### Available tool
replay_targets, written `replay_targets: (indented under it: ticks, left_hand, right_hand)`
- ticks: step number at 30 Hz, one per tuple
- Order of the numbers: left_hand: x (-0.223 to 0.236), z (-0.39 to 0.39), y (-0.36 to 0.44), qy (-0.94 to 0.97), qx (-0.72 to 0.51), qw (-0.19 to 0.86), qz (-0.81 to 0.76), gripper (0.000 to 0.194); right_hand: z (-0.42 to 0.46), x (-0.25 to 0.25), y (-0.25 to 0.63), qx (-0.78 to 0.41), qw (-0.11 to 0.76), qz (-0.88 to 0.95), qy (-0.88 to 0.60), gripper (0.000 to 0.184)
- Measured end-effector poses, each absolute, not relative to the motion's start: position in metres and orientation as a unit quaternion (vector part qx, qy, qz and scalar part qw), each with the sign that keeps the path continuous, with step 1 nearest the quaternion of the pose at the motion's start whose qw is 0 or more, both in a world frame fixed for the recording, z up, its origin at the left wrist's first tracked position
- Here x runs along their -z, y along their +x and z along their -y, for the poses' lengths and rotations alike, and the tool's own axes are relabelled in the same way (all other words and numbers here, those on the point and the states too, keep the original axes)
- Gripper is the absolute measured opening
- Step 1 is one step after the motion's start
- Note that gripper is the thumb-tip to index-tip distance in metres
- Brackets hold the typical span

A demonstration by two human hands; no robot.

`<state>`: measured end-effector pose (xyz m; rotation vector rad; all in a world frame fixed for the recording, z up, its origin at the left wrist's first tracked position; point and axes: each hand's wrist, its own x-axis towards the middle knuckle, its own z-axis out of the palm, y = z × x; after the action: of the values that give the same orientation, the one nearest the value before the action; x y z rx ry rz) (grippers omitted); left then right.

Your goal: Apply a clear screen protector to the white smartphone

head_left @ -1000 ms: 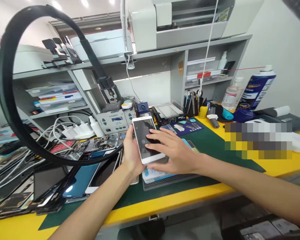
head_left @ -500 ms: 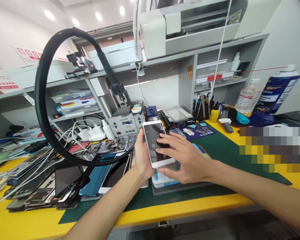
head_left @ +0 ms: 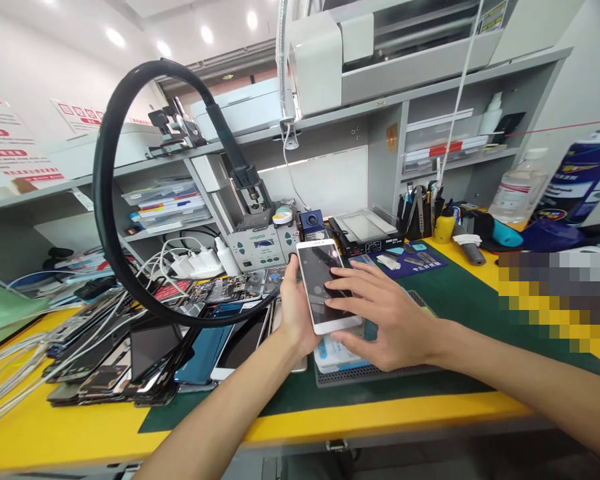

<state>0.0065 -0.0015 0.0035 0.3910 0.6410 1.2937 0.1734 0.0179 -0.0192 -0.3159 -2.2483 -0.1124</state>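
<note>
A white-framed smartphone [head_left: 316, 270] with a dark screen is held up above the green mat [head_left: 460, 300]. My left hand [head_left: 296, 310] is closed around it from the left and below, thumb along its left edge; the other fingers are hidden behind it. Over the screen's right side lie the spread fingers of my right hand [head_left: 383, 317], fingertips at the glass; I cannot tell whether all of them touch. Beneath the hands is a light blue and white item [head_left: 333, 360] on a dark perforated pad [head_left: 355, 378].
A thick black hose [head_left: 103, 193] loops in front at left, from a grey rework station [head_left: 263, 245]. Stacked phone parts [head_left: 105, 373] and white cables cover the left side. Behind are a black-based heating plate [head_left: 373, 245], tweezers [head_left: 420, 207], a yellow bottle [head_left: 445, 227] and a blue spray can [head_left: 575, 177].
The whole view has shifted, so the bench and hands appear slightly farther right. Both hands keep nearly the same pose on the smartphone.
</note>
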Motion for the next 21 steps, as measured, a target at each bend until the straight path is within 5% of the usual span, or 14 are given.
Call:
replay_targets:
  ticks: [21]
  left_hand:
    - [-0.0029, 0.0006, 0.0074, 0.187, -0.591, 0.722, -0.307, 0.063]
  right_hand:
    - [-0.0176, 0.0206, 0.1720, 0.034, 0.467, 0.880, -0.080, 0.019]
